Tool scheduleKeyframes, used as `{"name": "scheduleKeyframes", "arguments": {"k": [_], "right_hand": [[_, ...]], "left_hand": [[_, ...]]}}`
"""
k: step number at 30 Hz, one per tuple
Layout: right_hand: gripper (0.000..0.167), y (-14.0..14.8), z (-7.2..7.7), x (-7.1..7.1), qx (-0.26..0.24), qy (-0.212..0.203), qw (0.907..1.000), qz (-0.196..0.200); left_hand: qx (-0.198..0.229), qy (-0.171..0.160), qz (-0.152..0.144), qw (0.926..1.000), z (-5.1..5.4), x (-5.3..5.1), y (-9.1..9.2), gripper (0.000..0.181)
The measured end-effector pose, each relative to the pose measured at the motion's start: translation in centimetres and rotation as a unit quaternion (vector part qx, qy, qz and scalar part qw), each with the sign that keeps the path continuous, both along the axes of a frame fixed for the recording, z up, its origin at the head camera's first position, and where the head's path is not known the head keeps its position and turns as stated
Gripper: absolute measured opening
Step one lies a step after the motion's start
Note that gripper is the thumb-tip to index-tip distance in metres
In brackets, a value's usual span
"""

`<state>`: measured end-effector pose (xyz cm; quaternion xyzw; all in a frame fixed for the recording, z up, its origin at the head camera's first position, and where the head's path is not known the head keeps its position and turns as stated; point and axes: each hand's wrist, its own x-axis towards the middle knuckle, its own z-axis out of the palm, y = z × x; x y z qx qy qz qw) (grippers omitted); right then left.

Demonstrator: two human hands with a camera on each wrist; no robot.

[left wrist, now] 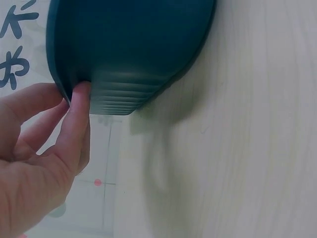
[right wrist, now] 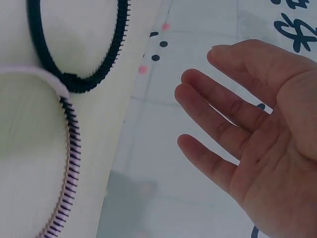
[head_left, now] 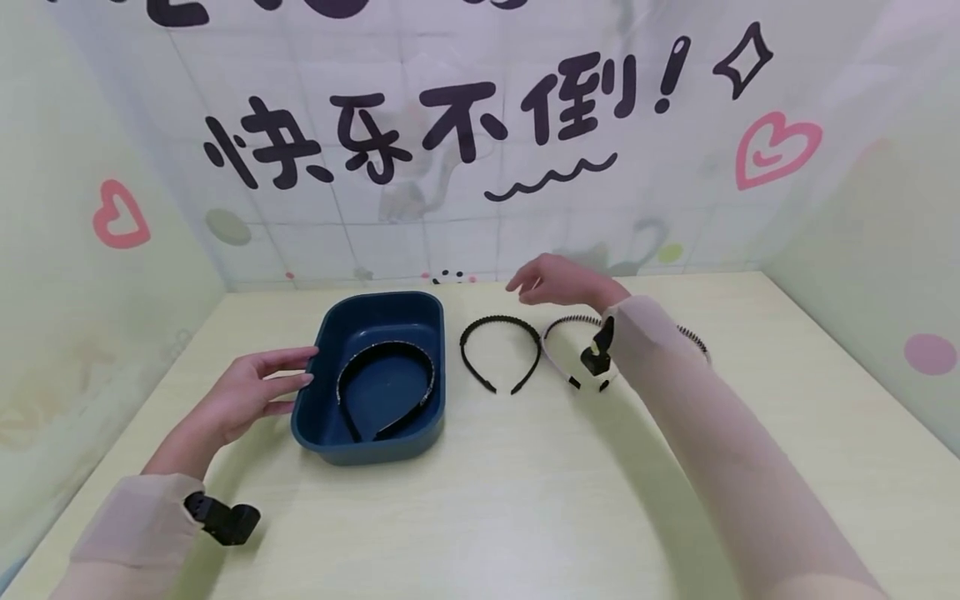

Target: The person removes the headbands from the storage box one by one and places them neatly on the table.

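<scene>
My left hand [head_left: 247,387] is at the left wall of a blue bin [head_left: 363,454]. In the left wrist view, the fingers [left wrist: 77,101] pinch the rim of the bin [left wrist: 129,44], some tips hidden behind it. Inside the bin lies a black headband [head_left: 386,348]. My right hand [head_left: 562,282] is raised behind the row of headbands, holding nothing; the right wrist view shows its fingers spread and slightly bent [right wrist: 218,116]. Nearest to it are a black toothed headband [head_left: 501,318] and a pale purple one with dark teeth [right wrist: 73,148].
Farther right, another toothed headband [head_left: 692,337] is partly hidden by my right sleeve. The pale wooden table [head_left: 480,517] meets a printed curtain [head_left: 450,242] at the back, with similar panels on both sides.
</scene>
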<state>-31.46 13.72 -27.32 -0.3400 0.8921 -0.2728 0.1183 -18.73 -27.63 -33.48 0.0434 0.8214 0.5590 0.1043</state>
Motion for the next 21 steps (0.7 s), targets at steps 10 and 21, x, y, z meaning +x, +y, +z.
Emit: {"name": "scheduleKeyframes", "arguments": {"k": [10,21], "right_hand": [[0.030,-5.6,0.5,-0.2,0.000,-0.009,0.9992,0.038],[0.030,-10.9,1.2,0.5,0.048,0.001,0.9958,0.078]], "left_hand": [[0.004,-0.002,0.002,1.0000,0.3,0.1,0.0,0.062],[-0.007,0.008,-0.005,0.9999,0.1,0.1,0.0,0.061]]}}
